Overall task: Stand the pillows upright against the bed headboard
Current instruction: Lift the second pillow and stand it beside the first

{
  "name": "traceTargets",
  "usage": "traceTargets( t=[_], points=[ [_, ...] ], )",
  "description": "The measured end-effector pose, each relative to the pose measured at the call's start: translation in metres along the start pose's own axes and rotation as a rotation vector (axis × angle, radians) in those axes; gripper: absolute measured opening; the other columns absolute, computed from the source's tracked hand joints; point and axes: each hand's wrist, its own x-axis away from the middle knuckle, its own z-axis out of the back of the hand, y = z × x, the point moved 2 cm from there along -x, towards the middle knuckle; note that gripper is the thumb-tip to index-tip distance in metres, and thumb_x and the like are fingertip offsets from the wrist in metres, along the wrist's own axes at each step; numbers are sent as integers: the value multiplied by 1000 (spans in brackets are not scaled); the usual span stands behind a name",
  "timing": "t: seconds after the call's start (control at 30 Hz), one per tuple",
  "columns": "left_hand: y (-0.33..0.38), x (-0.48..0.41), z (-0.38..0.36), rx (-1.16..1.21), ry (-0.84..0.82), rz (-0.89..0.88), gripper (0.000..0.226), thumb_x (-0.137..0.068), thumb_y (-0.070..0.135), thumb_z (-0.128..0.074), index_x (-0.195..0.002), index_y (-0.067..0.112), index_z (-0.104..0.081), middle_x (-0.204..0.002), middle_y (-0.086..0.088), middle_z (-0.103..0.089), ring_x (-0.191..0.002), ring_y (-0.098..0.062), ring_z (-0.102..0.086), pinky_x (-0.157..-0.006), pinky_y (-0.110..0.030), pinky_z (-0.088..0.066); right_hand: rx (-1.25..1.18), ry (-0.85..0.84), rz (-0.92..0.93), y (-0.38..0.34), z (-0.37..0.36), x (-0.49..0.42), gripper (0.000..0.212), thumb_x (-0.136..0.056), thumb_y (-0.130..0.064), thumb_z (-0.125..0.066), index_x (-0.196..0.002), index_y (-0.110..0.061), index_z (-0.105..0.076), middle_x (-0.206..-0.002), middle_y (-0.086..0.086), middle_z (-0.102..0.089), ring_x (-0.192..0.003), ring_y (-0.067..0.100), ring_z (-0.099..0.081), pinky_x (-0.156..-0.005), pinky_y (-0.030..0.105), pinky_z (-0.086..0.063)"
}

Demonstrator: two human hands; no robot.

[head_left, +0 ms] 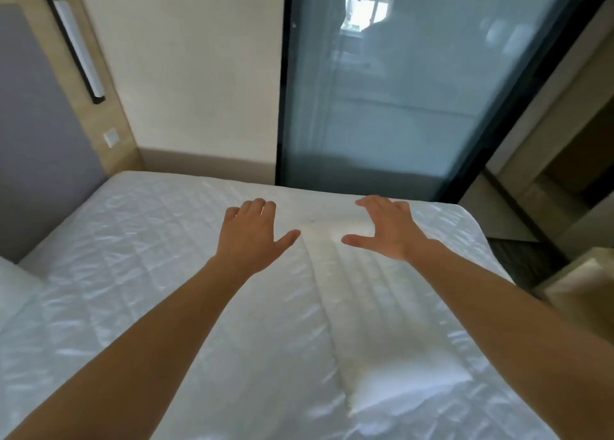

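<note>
The bed (159, 273) fills most of the view, its white quilted cover running from the grey padded headboard (36, 134) at the left edge across to the far side by the glass door (398, 90). One pillow (375, 323) lies flat on the cover, long and pale, stretching from between the hands back toward the lower right; it sits well apart from the headboard, which is likely why both arms reach out over it. A second pillow (15, 290) shows only as a white corner at the left edge, near the headboard (whether it is upright cannot be told). The left hand (254, 232) is spread, palm down, thumb out toward the pillow's far end. The right hand (388, 228) is spread too, mirroring it. Neither grips anything; they frame the far end, seemingly to take it from both sides for lifting and turning toward the headboard
</note>
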Motion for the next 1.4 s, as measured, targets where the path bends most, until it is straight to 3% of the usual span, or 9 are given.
traceTargets(
  t=[0.33, 0.57, 0.83, 1.07, 1.4],
  points=[
    [95, -41, -93, 54, -142, -97, 82, -91, 79, -32, -146, 19, -43, -154, -4, -45, -140, -26, -44, -112, -49, -35, -4, -102, -239, 93, -41, 44, 103, -75, -89, -48, -156, -29, -29, -160, -5, -35, -148, 16, -29, -117, 41, -16],
    [146, -52, -144, 11, -163, -26, 81, -90, 78, -33, -141, 17, -48, -147, -5, -52, -134, -26, -49, -106, -47, -39, -20, -165, -199, 173, -75, 30, 100, -77, -88, -47, -156, -29, -28, -162, -4, -33, -149, 15, -27, -118, 41, -15],
    [218, -42, -178, -46, -185, 184, 78, -89, 75, -40, -134, 13, -53, -141, -9, -55, -129, -29, -52, -100, -47, -41, -20, -248, -8, 267, -108, 2, 106, -74, -93, -37, -156, -26, -29, -160, -2, -35, -146, 18, -33, -116, 45, -23],
    [253, -59, -172, -93, -190, 242, 80, -89, 76, -38, -138, 14, -51, -140, -6, -55, -129, -27, -51, -101, -46, -41, -86, -239, 53, 299, -102, -8, 111, -70, -96, -31, -155, -25, -31, -159, -1, -37, -146, 18, -33, -114, 46, -25],
    [243, -124, -193, -79, -195, 210, 78, -91, 75, -38, -139, 14, -49, -144, -5, -52, -132, -26, -48, -102, -45, -38, -83, -196, 3, 322, -103, -45, 101, -78, -89, -43, -155, -24, -32, -160, -1, -37, -145, 19, -35, -114, 47, -27]
  ],
)
